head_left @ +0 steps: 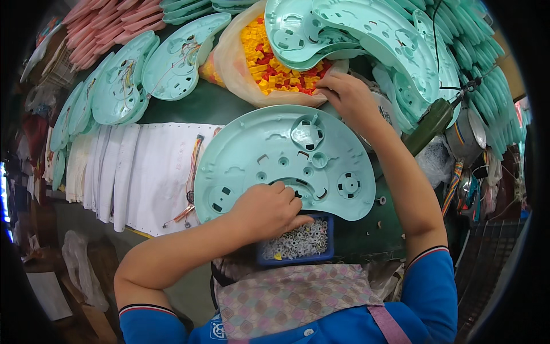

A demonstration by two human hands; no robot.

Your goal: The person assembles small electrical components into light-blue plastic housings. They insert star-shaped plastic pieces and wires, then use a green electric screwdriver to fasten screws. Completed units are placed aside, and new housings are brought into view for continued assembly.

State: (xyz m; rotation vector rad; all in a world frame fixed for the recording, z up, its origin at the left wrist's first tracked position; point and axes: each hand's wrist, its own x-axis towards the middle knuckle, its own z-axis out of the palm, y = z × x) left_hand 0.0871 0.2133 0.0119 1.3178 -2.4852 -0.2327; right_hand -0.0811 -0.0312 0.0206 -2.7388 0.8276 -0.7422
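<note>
A mint-green plastic shell (246,149) lies hollow side up on the table in front of me, with posts, slots and round recesses inside. My left hand (266,209) is closed over its near inward-curving rim, with curled fingers inside the shell and the thumb outside. Just below sits a blue box (331,241) of small whitish parts. My right hand (350,97) reaches to the right edge of a pale plastic bag (232,54) filled with yellow and red plastic pieces (272,69). Its fingers are bent together at the pieces, and the fingertips are partly hidden.
Wired mint-green shells (177,63) stand at the left, beside stacked white sheets (154,166). More shells (395,40) pile up at the back right. A dark green handheld tool (429,123) hangs by my right forearm. Pink shells (109,28) fill the far left.
</note>
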